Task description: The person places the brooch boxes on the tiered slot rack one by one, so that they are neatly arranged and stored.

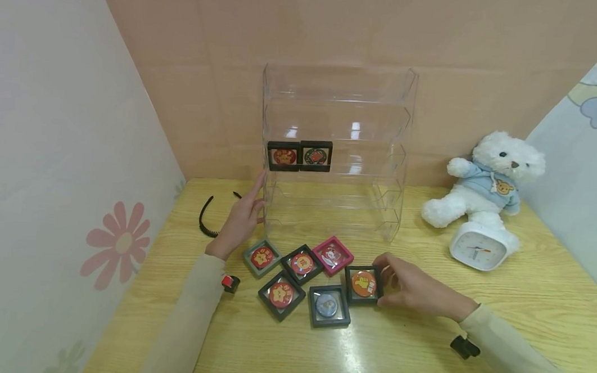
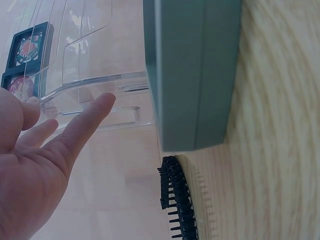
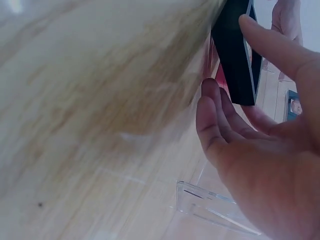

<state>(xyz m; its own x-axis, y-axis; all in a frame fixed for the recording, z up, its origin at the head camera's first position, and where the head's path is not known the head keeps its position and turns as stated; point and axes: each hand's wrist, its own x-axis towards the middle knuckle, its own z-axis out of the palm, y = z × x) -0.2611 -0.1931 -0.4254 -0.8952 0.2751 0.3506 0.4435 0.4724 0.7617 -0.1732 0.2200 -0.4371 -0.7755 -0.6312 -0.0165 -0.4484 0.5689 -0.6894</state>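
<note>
A clear acrylic tiered display rack (image 1: 337, 121) stands at the back of the table. Its left side is touched by my left hand (image 1: 241, 217), whose fingers are extended; the same hand (image 2: 45, 155) shows large in the left wrist view. My right hand (image 1: 417, 288) pinches a black square display frame (image 1: 363, 284) with an orange thumbs-up badge, thumb and fingers at its edges. In the right wrist view, the frame (image 3: 237, 55) appears edge-on. Left of it lie a grey frame (image 1: 328, 322) with a blue badge, a pink frame (image 1: 346, 255) and a green frame (image 1: 248, 257).
Two black frames with badges (image 1: 284, 156) sit side by side on a rack tier. Two more dark frames (image 1: 280, 316) lie among the group. A black toothed headband (image 1: 204, 226) is at left; a white teddy bear (image 1: 465, 203) and white clock (image 1: 477, 248) at right.
</note>
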